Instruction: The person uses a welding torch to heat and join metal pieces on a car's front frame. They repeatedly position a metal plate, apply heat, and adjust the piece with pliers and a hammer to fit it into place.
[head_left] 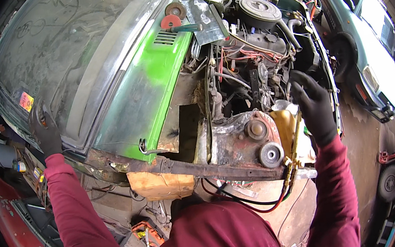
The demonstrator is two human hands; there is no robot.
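My left hand (46, 133), in a dark glove, is at the lower corner of the dusty windshield (65, 56), fingers stretched up and apart. An orange and yellow sticker (26, 101) is on the glass just beyond it. My right hand (316, 108), gloved too, is raised over the right side of the engine bay, fingers curved and apart with nothing visible in them. Right beside it, a brass gas torch (291, 170) with red and black hoses leans at the fender edge by a yellowish plastic tank (286, 128). The hoses loop down in front of me.
The engine (260, 45) with its round air cleaner (260, 11) fills the open bay. On the green cowl (150, 79) lie grinding discs (171, 22), a screwdriver (183, 29) and sheet metal (205, 20). A pale pickup (366, 42) stands right, a red car panel (16, 227) left.
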